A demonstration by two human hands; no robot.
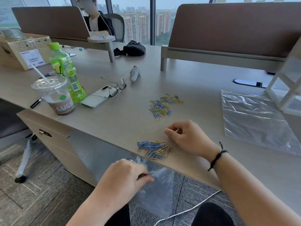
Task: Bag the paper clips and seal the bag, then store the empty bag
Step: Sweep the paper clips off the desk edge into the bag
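Note:
My left hand pinches the top of a clear plastic bag that hangs below the desk's front edge. Right at that edge lies a pile of blue, yellow and silver paper clips, just above the bag's mouth. My right hand rests on the desk to the right of this pile, fingers curled, with nothing visibly in it. A second, looser pile of paper clips lies further back on the desk. Another clear bag lies flat at the right.
At the left stand a lidded drink cup and a green bottle, with a phone and glasses beside them. A white rack stands far right. Another person sits behind the divider.

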